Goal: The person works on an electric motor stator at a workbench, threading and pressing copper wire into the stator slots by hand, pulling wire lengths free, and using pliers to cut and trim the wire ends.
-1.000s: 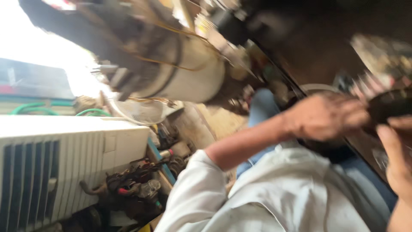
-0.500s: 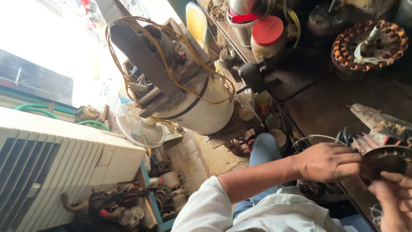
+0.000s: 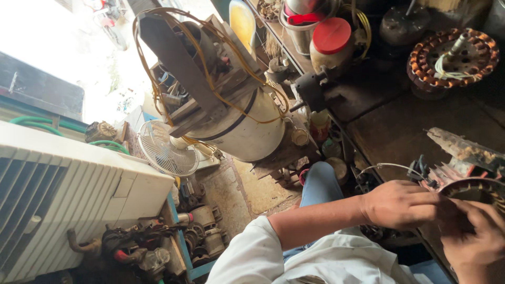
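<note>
Both hands' grip [image 3: 447, 218] on stator [image 3: 476, 189]

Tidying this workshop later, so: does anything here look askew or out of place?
Yes. The big white drum beside the bench leans over, with loose yellow wire draped around it. Both hands, left hand and right hand, are on a motor stator.

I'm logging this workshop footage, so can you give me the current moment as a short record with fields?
setting: cluttered repair workbench
left hand: resting on the motor stator
right hand: fingers at the stator's rim
stator: copper windings, at bench edge
far on bench: second wound stator, red-lidded jar
below bench: white drum, small fan, white cooler
grip: cannot tell for either hand
</note>
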### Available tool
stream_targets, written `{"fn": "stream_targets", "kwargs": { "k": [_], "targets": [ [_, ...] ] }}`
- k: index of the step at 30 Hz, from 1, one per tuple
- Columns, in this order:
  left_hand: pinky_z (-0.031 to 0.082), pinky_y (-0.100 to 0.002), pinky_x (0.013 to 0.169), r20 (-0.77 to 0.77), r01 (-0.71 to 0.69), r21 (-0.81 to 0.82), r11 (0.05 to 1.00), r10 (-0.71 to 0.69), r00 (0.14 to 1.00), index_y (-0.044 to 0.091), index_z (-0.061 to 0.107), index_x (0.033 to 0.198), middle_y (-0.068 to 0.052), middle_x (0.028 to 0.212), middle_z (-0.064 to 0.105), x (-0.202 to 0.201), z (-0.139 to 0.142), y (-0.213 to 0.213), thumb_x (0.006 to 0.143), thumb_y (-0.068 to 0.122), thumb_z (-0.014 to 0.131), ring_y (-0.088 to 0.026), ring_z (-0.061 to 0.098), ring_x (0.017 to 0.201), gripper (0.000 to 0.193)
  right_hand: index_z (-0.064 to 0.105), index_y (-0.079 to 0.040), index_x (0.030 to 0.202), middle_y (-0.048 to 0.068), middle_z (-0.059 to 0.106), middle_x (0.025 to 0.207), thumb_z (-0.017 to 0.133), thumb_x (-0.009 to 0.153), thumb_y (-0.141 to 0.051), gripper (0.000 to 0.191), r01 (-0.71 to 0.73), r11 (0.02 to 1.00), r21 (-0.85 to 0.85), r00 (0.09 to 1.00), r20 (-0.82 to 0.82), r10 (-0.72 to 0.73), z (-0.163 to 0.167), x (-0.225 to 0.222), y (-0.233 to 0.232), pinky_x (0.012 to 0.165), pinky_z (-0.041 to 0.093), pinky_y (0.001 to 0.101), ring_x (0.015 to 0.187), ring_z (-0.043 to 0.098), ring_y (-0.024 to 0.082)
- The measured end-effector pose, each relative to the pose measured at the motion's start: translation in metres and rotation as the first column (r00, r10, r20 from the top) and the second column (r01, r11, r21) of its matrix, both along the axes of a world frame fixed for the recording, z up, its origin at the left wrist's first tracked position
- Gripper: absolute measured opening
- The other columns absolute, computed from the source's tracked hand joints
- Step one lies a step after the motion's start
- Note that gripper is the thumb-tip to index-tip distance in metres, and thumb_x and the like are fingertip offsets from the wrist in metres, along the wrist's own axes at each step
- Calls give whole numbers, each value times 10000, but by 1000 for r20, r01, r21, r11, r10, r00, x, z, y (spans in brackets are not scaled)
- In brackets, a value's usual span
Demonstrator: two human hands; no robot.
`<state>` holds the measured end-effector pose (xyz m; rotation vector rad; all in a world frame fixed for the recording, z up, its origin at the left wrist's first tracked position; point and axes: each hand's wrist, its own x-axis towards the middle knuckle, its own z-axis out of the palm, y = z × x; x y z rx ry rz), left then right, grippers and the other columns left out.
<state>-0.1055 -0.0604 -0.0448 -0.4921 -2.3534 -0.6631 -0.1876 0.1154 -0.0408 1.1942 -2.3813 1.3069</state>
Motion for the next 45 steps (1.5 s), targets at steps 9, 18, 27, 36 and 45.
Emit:
{"fn": "stream_targets", "kwargs": {
  "k": [9, 18, 27, 36, 45],
  "targets": [
    [570, -347, 625, 649, -461, 396, 794, 114, 753, 147, 798, 1016, -91, 714, 721, 20, 46, 29, 973, 487, 636, -247, 712, 628, 379, 662, -76, 1104, 59, 656, 1091, 697, 1058, -46, 65, 52, 999, 4, 962, -269, -49, -1, 13, 23, 920, 525, 280, 1019, 663, 214],
    [585, -357, 672, 725, -531, 544, 650, -47, 687, 101, 826, 1000, -126, 778, 775, -10, 19, 35, 899, 524, 704, -210, 744, 670, 452, 655, -32, 1130, 117, 646, 1100, 681, 1075, -48, 63, 33, 998, -51, 985, -167, -41, -8, 18, 22, 865, 513, 326, 971, 648, 243],
    [565, -397, 664, 715, -607, 376, 700, 198, 671, 167, 825, 1010, -139, 839, 744, -2, 29, 62, 864, 398, 714, -295, 722, 693, 295, 715, -35, 1025, 118, 697, 1005, 831, 937, -78, 152, 11, 997, 73, 967, -256, 8, 43, 12, 87, 823, 535, 380, 916, 667, 287],
    [478, -212, 691, 662, -575, 679, 457, -44, 748, -32, 768, 1024, -22, 842, 701, 9, 19, 67, 963, 49, 793, -41, 590, 735, 104, 708, -39, 1108, 136, 697, 1097, 816, 1029, -106, 150, 621, 711, 330, 779, -166, -604, 24, 44, 289, 896, 539, 387, 1027, 685, 315],
    [514, -196, 753, 478, -389, 811, 438, -112, 871, -69, 670, 976, -81, 870, 719, 18, 5, 74, 1090, 25, 782, -77, 641, 754, 186, 648, -35, 1070, 158, 632, 1276, 794, 1046, -175, 204, 678, 589, 441, 715, -205, -669, 5, 63, 303, 990, 499, 434, 1171, 613, 348]
  ]
}}
